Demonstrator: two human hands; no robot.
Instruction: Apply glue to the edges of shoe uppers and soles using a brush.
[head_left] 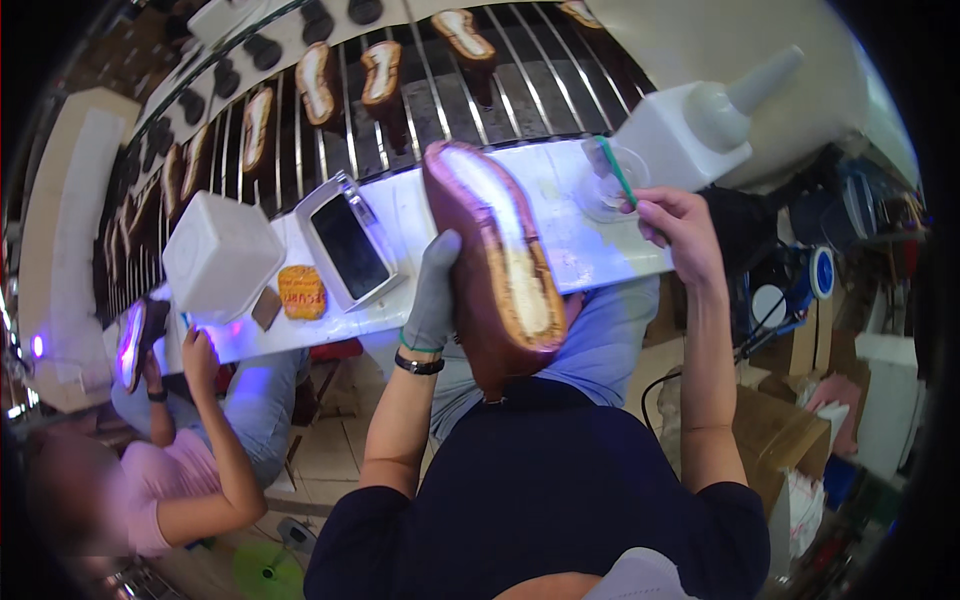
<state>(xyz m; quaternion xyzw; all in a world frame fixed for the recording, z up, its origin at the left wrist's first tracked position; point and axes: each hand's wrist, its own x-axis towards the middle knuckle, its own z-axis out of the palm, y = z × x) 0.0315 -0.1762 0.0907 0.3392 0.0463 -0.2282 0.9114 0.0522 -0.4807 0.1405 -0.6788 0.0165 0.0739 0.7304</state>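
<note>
My left hand point(433, 292), in a grey glove, grips the side of a brown boot upper point(468, 262). The boot is turned bottom up, showing a pale middle strip with a tan and reddish border. My right hand point(682, 232) pinches a thin green-handled brush point(622, 172). The brush's head is over a small clear cup point(590, 200) on the white bench. Just behind that cup, a white plastic bottle point(690, 130) with a long nozzle lies tilted.
A conveyor rack of metal bars point(440, 110) curves along the bench's far side, carrying several upturned boots point(315, 85). Left on the bench are a white box-like container point(215, 255), an open tray point(350, 245) and a yellow pad point(302, 292). At far left, another person point(200, 480) holds a shoe.
</note>
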